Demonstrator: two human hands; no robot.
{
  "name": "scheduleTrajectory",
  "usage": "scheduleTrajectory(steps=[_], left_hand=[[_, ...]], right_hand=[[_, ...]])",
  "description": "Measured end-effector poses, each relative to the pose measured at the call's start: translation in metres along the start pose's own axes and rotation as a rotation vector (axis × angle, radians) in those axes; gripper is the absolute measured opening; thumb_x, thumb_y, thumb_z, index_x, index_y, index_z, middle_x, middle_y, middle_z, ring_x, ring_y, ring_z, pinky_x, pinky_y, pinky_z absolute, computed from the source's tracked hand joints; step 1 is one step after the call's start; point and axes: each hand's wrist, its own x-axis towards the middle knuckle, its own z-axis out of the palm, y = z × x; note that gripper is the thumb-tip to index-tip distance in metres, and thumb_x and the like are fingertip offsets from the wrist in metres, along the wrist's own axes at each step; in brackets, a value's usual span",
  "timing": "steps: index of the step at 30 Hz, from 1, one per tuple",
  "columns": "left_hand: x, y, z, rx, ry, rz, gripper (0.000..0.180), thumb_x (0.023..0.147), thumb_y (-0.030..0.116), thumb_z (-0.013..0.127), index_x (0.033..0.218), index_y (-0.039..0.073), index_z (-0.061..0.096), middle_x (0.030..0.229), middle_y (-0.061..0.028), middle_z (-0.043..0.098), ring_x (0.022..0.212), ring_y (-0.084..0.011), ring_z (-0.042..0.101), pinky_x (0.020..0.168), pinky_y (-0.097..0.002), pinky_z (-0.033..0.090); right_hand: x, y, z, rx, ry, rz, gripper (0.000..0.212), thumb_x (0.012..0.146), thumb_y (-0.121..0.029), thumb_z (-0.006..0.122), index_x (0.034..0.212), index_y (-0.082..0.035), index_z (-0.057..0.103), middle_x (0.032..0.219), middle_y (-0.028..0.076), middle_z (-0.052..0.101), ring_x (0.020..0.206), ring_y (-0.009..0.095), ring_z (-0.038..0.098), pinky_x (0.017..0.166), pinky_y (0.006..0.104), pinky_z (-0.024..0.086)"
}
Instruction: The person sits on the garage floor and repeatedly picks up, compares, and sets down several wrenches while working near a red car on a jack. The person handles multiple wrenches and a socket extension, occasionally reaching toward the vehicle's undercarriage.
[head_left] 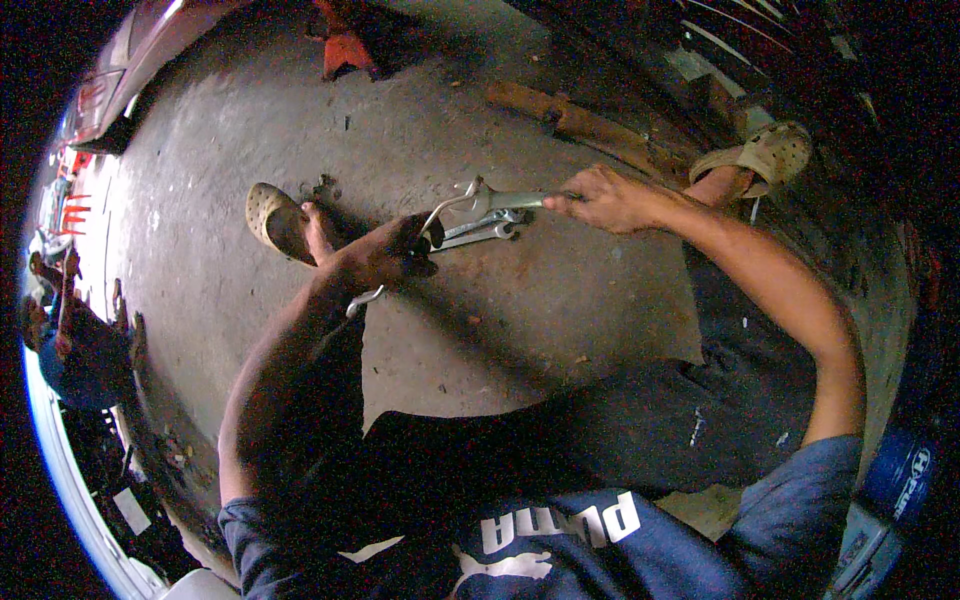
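Note:
My left hand [392, 250] is closed around a bent metal rod [440, 210]. The rod's upper part curves up to the right, and a hooked lower end comes out below the hand. My right hand [612, 200] grips the handle of a large open-end wrench [515, 200]. The wrench's jaw meets the upper end of the rod, though I cannot tell how tightly it fits. Just under that wrench, several smaller wrenches [490, 232] show beside my left fingers. Whether they lie on the floor or are in the hand, I cannot tell.
Concrete floor [210, 160] spreads around my feet, which wear tan clogs [780, 155]. A wooden plank [600, 130] lies ahead on the right. Farther off stands a red metal stand [345, 52]. Another person [85, 350] is at the far left, and a blue container [890, 480] at the right edge.

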Motion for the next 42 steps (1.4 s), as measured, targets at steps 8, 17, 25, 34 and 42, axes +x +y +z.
scheduleTrajectory(steps=[8, 17, 25, 34, 42], left_hand=[[0.001, -0.032, -0.03, 0.005, 0.065, -0.241, 0.033, 0.08, 0.033, 0.046, 0.089, 0.003, 0.055, 0.076, -0.0056, 0.056, 0.067, -0.0148, 0.052, 0.06, -0.0262, 0.041], [-0.002, -0.076, -0.044, 0.357, 0.306, -0.216, 0.051, 0.078, 0.05, 0.04, 0.085, 0.002, 0.053, 0.08, -0.0109, 0.056, 0.073, -0.0224, 0.051, 0.072, -0.036, 0.035], [-0.002, -0.057, -0.051, 0.49, 0.178, -0.275, 0.047, 0.08, 0.045, 0.042, 0.079, -0.002, 0.049, 0.075, -0.0179, 0.054, 0.067, -0.0265, 0.05, 0.062, -0.0376, 0.036], [0.012, -0.036, -0.01, 0.779, 0.375, 0.028, 0.031, 0.084, 0.025, 0.039, 0.074, -0.003, 0.048, 0.058, -0.0217, 0.048, 0.049, -0.0328, 0.046, 0.048, -0.0384, 0.036], [-0.001, -0.054, -0.05, 0.755, 0.02, -0.116, 0.06, 0.075, 0.055, 0.041, 0.094, -0.002, 0.045, 0.085, -0.022, 0.051, 0.081, -0.028, 0.047, 0.067, -0.0422, 0.034]], right_hand=[[0.008, 0.017, 0.004, -0.015, 0.084, -0.037, 0.059, 0.081, -0.05, 0.034, 0.083, 0.004, 0.056, 0.068, 0.023, 0.052, 0.067, 0.035, 0.051, 0.064, 0.0407, 0.041], [0.011, 0.029, 0.016, -0.172, 0.191, -0.249, 0.056, 0.083, -0.048, 0.034, 0.077, 0.003, 0.056, 0.06, 0.023, 0.045, 0.058, 0.033, 0.047, 0.055, 0.0417, 0.038], [0.001, 0.018, 0.011, -0.107, 0.184, -0.084, 0.056, 0.084, -0.046, 0.032, 0.067, 0.004, 0.052, 0.063, 0.023, 0.047, 0.06, 0.035, 0.048, 0.056, 0.0422, 0.039], [0.0, 0.026, 0.017, -0.24, 0.23, -0.088, 0.054, 0.083, -0.045, 0.035, 0.068, 0.004, 0.051, 0.064, 0.022, 0.047, 0.063, 0.036, 0.047, 0.06, 0.0439, 0.038], [0.02, 0.009, 0.0, -0.144, 0.141, 0.029, 0.049, 0.081, -0.045, 0.041, 0.078, 0.002, 0.055, 0.059, 0.023, 0.05, 0.057, 0.037, 0.049, 0.055, 0.0434, 0.039]])
